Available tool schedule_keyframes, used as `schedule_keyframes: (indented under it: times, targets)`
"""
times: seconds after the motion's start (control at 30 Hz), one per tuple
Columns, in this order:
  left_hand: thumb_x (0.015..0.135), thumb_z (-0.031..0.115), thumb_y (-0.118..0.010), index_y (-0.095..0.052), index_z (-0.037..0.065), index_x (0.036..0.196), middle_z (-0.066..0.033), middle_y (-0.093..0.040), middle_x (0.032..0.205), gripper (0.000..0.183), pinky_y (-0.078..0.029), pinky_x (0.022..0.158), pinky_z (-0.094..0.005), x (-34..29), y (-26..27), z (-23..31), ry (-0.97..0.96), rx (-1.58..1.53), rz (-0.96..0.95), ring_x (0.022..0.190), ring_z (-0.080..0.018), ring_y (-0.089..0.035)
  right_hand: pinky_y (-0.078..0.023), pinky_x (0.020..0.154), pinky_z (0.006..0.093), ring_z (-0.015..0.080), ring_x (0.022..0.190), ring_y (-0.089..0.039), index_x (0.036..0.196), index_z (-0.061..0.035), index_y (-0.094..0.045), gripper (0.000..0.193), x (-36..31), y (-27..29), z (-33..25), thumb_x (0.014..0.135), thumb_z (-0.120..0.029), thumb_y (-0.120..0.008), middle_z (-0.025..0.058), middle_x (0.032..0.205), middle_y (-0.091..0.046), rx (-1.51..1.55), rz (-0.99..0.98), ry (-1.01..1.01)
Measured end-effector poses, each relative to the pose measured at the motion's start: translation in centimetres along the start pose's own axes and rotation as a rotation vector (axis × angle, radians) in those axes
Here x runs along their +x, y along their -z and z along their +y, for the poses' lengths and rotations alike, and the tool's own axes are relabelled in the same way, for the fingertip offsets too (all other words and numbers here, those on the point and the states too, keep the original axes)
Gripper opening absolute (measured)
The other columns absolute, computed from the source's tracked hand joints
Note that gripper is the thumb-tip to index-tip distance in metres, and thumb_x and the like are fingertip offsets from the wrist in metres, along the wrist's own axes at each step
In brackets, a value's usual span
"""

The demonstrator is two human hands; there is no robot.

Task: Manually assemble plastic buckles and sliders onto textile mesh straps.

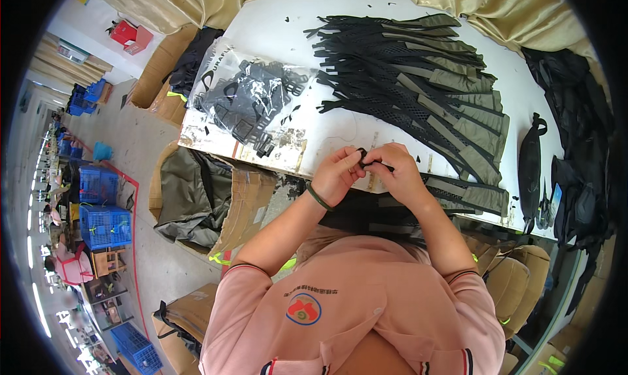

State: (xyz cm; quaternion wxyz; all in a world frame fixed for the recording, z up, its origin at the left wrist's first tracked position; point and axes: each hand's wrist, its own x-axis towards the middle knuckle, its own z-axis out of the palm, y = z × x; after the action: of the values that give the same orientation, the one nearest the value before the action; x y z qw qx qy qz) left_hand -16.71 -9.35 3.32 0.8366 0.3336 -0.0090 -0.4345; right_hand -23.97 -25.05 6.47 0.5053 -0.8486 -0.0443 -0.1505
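Observation:
My left hand point(337, 177) and my right hand point(398, 171) meet over the near edge of the white table point(333, 142). Both pinch a small black piece point(363, 157), which looks like a plastic buckle on a strap; the fingers cover much of it. Just beyond my right hand lies a fanned pile of black mesh and grey-green fabric strips point(418, 87) with narrow black straps at their left ends. Beyond my left hand, a clear plastic bag point(252, 100) holds many black plastic buckles. One more strip point(474, 195) hangs along the table's edge near my right forearm.
A narrow black pouch point(530, 165) and scissors point(544, 211) lie at the table's right end, beside heaped black fabric point(579, 178). Cardboard boxes point(245, 201) stand left of the table, one holding grey-green fabric point(190, 198). Blue crates point(104, 226) are farther left.

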Motion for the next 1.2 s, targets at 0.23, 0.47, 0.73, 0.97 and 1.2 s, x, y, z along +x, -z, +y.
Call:
schedule_keyframes:
  times: [0.23,0.47,0.73,0.97,1.2]
  targets:
    - [0.088,0.009,-0.059,-0.054,0.003,0.089,-0.0034,-0.061,0.08,0.007,-0.046,0.06,-0.0201,0.7,-0.7,-0.2,-0.268,0.509,0.038,0.065,-0.0091,-0.058,-0.041,0.068,0.0243,0.0146,0.068,-0.051,0.085,-0.0065,-0.057,0.016,-0.7,-0.8,-0.1,0.074,0.003,-0.064,0.0016,0.08,-0.055,0.192,0.107,-0.047]
    - [0.085,0.002,-0.061,-0.055,0.001,0.087,-0.0035,-0.061,0.08,0.007,-0.047,0.062,-0.0199,0.6,-1.1,-0.2,-0.335,0.551,0.081,0.068,-0.008,-0.058,-0.038,0.057,0.0184,0.0043,0.066,-0.045,0.082,-0.0068,-0.049,0.024,-0.3,-0.4,0.4,0.07,0.005,-0.067,-0.0028,0.072,-0.049,0.723,0.041,-0.556]
    - [0.083,-0.001,-0.062,-0.056,0.001,0.093,-0.0042,-0.06,0.089,0.012,-0.047,0.074,-0.0224,-0.5,-1.5,-0.1,-0.389,0.703,-0.044,0.079,-0.0094,-0.057,-0.04,0.056,0.0189,0.0061,0.063,-0.048,0.08,-0.0071,-0.047,0.025,-0.5,-0.5,0.5,0.071,0.006,-0.067,-0.0017,0.07,-0.05,0.745,0.112,-0.582]
    - [0.075,-0.008,-0.065,-0.056,0.003,0.097,-0.0053,-0.052,0.098,0.026,-0.044,0.082,-0.0265,-0.1,-0.3,-0.7,-0.553,0.792,-0.192,0.092,-0.0153,-0.053,-0.045,0.059,0.0218,0.0092,0.063,-0.053,0.092,-0.0025,-0.056,0.012,-0.6,0.1,-1.4,0.082,-0.006,-0.062,-0.0002,0.072,-0.054,1.071,0.199,-0.675]
    - [0.071,-0.009,-0.065,-0.056,0.004,0.093,-0.0068,-0.051,0.093,0.027,-0.044,0.075,-0.0261,-0.8,-1.8,0.4,-0.615,1.219,-0.232,0.085,-0.0196,-0.052,-0.043,0.058,0.0213,0.0076,0.063,-0.05,0.088,-0.0013,-0.06,0.012,-0.2,1.2,0.3,0.086,-0.013,-0.058,0.0002,0.075,-0.058,0.402,-0.017,-0.436]
